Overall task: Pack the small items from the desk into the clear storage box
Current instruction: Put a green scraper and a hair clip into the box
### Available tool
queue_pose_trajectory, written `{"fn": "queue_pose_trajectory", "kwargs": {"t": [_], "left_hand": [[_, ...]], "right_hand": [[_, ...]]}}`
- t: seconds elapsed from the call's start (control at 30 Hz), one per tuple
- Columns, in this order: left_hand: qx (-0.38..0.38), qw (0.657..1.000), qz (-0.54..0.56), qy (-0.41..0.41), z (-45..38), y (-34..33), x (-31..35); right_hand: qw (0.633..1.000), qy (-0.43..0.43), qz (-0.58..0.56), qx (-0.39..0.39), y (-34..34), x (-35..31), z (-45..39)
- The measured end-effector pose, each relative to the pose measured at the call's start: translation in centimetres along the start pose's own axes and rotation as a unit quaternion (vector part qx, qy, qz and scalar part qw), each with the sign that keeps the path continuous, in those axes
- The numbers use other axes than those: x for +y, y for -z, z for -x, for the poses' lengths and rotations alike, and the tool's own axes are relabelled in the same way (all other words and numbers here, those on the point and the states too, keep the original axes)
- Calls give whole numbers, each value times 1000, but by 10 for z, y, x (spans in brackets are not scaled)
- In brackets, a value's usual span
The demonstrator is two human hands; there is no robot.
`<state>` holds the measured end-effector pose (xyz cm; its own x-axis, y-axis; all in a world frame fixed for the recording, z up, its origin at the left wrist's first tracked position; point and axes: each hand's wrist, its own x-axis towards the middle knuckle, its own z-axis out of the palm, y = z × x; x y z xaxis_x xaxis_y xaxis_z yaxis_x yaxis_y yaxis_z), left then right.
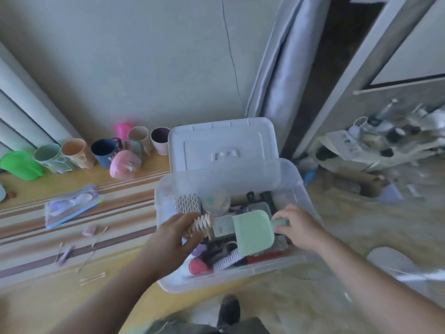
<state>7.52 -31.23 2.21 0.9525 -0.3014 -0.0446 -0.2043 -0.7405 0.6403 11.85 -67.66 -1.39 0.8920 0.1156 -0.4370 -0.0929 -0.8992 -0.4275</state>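
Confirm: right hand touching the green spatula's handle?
Touching. Head view shows the right hand with its fingers wrapped around the green spatula handle, over the clear storage box.

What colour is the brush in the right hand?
Pale mint green brush, held by the right hand; head view.

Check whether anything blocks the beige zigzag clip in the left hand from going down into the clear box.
The lid stands open at the back. Below the beige zigzag clip in the left hand, the clear box is already crowded; the mint paddle brush held by the right hand lies across the middle.
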Motion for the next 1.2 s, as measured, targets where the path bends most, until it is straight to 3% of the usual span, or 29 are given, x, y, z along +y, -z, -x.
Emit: {"fn": "queue_pose_trajectory", "kwargs": {"t": [0.17, 0.37, 0.5, 0.6, 0.7, 0.87, 1.0, 1.1, 1.2], "left_hand": [[-120, 990, -49, 48, 7, -44, 10], [-122, 987, -90, 60, 0, -57, 19], [-106, 989, -92, 55, -16, -60, 33], [-100, 991, -85, 36, -28, -65, 47], [-108, 992, -63, -2, -36, -73, 56], [-98, 995, 27, 12, -43, -85, 63], [-64, 997, 24, 22, -47, -91, 65], [-43, 999, -18, 15, -47, -91, 55], [-68, 993, -96, 25, -36, -89, 38]], "right_hand": [[994, 19, 108, -17, -23, 19, -13], [974, -1, 225, -34, -24, 14, -19], [993, 77, 93, 8, -4, -18, 2], [984, 174, -1, -45, -3, -51, 27], [967, 249, 45, -5, -20, -58, 34], [952, 266, 119, 90, -32, -46, 28], [961, 230, 86, 128, -24, -33, 15], [980, 109, 78, 146, -5, -15, -14], [991, 8, 62, 118, -3, -6, -47]]}}
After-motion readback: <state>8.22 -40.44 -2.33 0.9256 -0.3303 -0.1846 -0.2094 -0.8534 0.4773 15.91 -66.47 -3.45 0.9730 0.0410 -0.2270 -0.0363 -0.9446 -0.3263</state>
